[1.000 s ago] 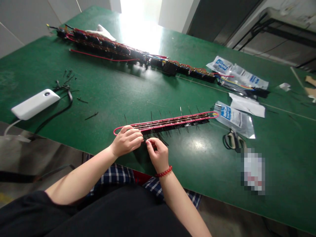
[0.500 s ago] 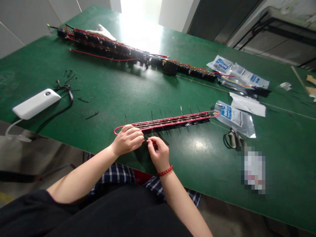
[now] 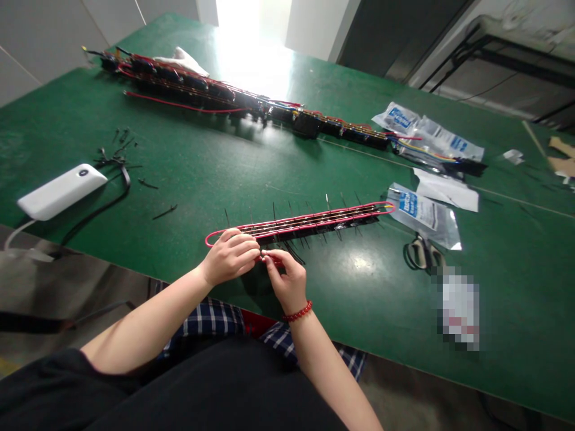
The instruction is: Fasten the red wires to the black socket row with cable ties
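Note:
A long narrow black strip assembly (image 3: 314,224), with red wire looped round its length and brownish wires along its top, lies in front of me. Several thin black cable ties (image 3: 294,254) stick out from both its sides. At its left end my left hand (image 3: 232,257) is closed, its fingers curled over the near side and touching the assembly. My right hand (image 3: 287,275), wearing a red bead bracelet, pinches thumb against fingers just right of the left fingertips. Whatever sits between the fingertips of either hand is too small or hidden to make out.
A longer wired black assembly (image 3: 251,102) lies across the back of the green table (image 3: 395,317). Plastic bags (image 3: 431,215) and scissors (image 3: 424,254) are on the right. At left are a white device (image 3: 63,191) with a cable and loose black ties (image 3: 166,211).
The right hand's fingertips have come slightly left, closer to the left hand's. The left hand keeps its place at the strip, and the whole view has shifted a little.

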`<control>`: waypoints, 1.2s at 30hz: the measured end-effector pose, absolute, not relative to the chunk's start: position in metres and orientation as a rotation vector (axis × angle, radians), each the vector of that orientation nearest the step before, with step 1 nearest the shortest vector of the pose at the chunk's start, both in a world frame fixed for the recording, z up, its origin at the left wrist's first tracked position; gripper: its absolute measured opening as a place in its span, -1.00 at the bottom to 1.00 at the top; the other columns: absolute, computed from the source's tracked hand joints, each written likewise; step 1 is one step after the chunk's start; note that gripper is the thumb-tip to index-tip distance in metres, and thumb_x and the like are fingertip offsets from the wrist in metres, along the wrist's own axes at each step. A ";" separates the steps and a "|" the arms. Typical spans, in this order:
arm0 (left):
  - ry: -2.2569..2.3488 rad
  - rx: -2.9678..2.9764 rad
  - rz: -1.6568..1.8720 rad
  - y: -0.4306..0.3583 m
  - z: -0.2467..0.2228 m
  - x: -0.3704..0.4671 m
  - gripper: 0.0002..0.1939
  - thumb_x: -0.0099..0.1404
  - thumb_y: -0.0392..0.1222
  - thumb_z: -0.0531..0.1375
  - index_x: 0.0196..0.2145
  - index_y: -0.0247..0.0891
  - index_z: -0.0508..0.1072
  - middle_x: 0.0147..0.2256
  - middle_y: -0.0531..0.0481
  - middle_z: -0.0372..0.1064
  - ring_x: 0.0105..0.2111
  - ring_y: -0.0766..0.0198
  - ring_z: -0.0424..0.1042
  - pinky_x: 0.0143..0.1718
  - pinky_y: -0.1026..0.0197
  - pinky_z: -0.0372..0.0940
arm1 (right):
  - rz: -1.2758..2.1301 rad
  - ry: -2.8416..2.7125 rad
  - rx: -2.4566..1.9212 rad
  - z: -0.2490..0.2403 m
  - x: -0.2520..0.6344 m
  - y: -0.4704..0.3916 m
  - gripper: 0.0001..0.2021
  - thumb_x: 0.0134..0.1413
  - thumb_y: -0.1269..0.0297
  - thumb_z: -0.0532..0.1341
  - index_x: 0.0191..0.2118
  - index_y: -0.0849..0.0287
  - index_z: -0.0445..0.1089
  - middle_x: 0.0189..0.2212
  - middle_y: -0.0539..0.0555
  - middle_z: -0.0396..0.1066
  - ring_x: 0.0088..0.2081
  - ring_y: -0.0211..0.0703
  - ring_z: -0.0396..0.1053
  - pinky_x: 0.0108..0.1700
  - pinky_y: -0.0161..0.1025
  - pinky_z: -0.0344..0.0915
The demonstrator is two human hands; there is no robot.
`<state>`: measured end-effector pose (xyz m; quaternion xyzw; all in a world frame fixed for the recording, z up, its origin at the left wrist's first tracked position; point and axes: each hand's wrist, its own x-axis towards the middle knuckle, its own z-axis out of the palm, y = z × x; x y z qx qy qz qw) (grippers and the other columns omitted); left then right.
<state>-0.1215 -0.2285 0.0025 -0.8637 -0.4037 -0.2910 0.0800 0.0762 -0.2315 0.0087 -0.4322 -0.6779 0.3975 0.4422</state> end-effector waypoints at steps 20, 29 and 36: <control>-1.870 -2.241 -0.739 -0.224 -0.006 -0.116 -0.67 0.39 -0.07 0.12 0.02 -0.26 0.42 -0.03 -0.19 0.53 -0.07 -0.03 0.49 -0.04 -0.04 0.27 | 1.308 -1.081 -1.153 -0.001 0.078 -0.224 -0.84 0.04 0.20 0.38 -0.29 0.11 0.45 -0.40 0.00 0.57 -0.49 -0.29 0.43 -0.49 -0.33 0.37; -1.801 -2.306 -0.773 -0.223 -0.007 -0.120 -0.65 0.38 -0.17 0.09 0.09 -0.22 0.39 -0.04 -0.18 0.53 -0.11 -0.01 0.50 -0.12 0.00 0.31 | 1.296 -1.155 -1.195 -0.003 0.077 -0.224 -0.85 0.06 0.19 0.33 -0.27 0.11 0.44 -0.37 0.03 0.57 -0.35 -0.20 0.52 -0.39 -0.31 0.42; -1.791 -2.307 -0.852 -0.224 -0.011 -0.121 -0.74 0.39 -0.16 0.11 0.01 -0.20 0.41 -0.02 -0.18 0.53 -0.08 -0.02 0.51 -0.10 -0.01 0.32 | 1.256 -1.192 -1.227 -0.004 0.076 -0.225 -0.84 0.08 0.18 0.32 -0.25 0.12 0.44 -0.38 0.03 0.56 -0.36 -0.21 0.52 -0.30 -0.27 0.45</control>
